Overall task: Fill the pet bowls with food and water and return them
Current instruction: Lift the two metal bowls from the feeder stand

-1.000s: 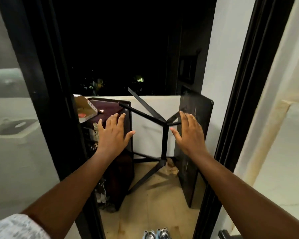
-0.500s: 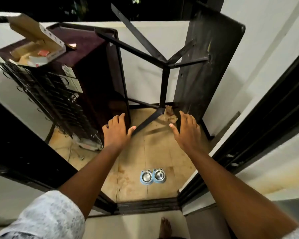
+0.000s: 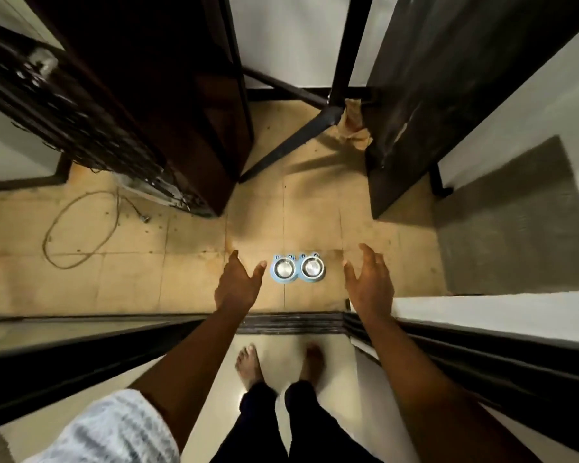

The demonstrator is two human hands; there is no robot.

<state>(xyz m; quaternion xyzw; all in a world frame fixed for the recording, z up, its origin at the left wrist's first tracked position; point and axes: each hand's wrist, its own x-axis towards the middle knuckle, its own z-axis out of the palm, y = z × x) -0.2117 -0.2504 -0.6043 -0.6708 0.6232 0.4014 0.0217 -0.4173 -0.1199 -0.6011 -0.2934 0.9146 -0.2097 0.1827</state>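
Two shiny steel pet bowls sit side by side in a light-blue holder (image 3: 297, 279) on the tan balcony floor, just past the door sill. Both the left bowl (image 3: 284, 268) and the right bowl (image 3: 312, 267) look empty. My left hand (image 3: 237, 285) hovers open just left of the holder, fingers apart, holding nothing. On the holder's other side my right hand (image 3: 370, 283) is open too, a little farther away. Neither hand touches the bowls.
A dark sliding-door track (image 3: 291, 323) crosses between my bare feet (image 3: 248, 365) and the bowls. A dark cabinet (image 3: 168, 105) with a wire rack (image 3: 81, 128) stands left, an upturned table (image 3: 425, 95) with metal legs right. A loose cable loop (image 3: 81, 228) lies left; a grey mat (image 3: 512, 222) right.
The view has tilted from looking out over the balcony to straight down. Both hands have dropped from chest height to either side of the bowls.
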